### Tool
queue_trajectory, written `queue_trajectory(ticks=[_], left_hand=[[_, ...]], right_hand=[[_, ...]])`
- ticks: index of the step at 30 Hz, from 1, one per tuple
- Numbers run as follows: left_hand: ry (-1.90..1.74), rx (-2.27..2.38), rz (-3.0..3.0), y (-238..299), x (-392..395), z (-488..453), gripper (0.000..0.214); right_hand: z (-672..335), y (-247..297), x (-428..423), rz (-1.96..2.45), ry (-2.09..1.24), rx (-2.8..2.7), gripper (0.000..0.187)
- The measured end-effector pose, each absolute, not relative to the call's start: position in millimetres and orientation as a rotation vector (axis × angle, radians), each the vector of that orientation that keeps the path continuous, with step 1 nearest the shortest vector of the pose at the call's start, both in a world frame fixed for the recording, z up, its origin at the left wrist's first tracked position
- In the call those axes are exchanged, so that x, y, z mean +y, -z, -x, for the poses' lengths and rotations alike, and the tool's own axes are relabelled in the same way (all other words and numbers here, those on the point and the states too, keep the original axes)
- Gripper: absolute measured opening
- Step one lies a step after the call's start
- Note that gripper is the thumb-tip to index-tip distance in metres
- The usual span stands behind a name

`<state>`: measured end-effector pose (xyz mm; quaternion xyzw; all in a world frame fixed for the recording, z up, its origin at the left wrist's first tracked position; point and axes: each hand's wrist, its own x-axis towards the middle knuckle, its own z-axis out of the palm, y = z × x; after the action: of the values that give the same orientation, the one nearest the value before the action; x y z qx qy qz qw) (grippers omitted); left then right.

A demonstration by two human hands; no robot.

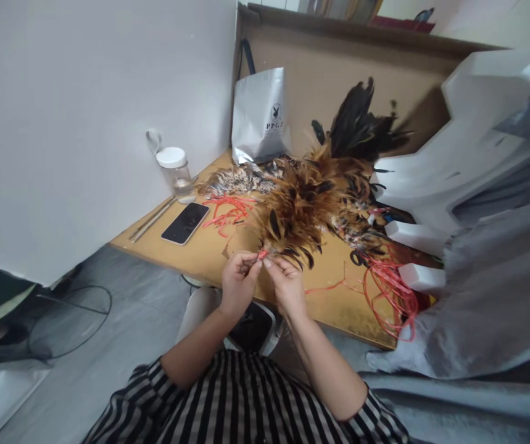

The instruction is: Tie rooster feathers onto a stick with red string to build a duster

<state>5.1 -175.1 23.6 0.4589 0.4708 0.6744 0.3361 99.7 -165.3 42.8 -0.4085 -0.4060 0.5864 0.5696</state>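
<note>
My left hand (238,280) and my right hand (285,282) meet at the near edge of a wooden table (200,250). Both pinch the quill end of a bunch of brown and black feathers (308,203), where a bit of red string (261,254) is wound. The feather bunch fans away from my fingers toward the back of the table. Fingers of both hands are curled closed around that tied end.
A black phone (185,222), loose red strings (227,209), a lidded jar (175,172), thin sticks (152,219) and a silver bag (260,117) lie left and behind. More red string (392,296) and white foam blocks (424,277) crowd the right. A fan (68,320) sits on the floor.
</note>
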Motion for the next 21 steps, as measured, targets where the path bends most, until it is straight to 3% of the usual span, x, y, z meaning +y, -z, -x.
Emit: queue_trajectory(ticks=[11, 21], left_hand=[[-1.62, 1.264, -1.43, -12.6, -175.0, -11.1, 0.014], [-1.279, 0.84, -0.803, -31.4, -177.5, -16.1, 0.029]], right_hand=[[-104.4, -34.9, -154.4, 0.922, -1.328, -0.945, 0.018], [-128.3, -18.9, -144.2, 0.875, -1.608, -0.956, 0.02]])
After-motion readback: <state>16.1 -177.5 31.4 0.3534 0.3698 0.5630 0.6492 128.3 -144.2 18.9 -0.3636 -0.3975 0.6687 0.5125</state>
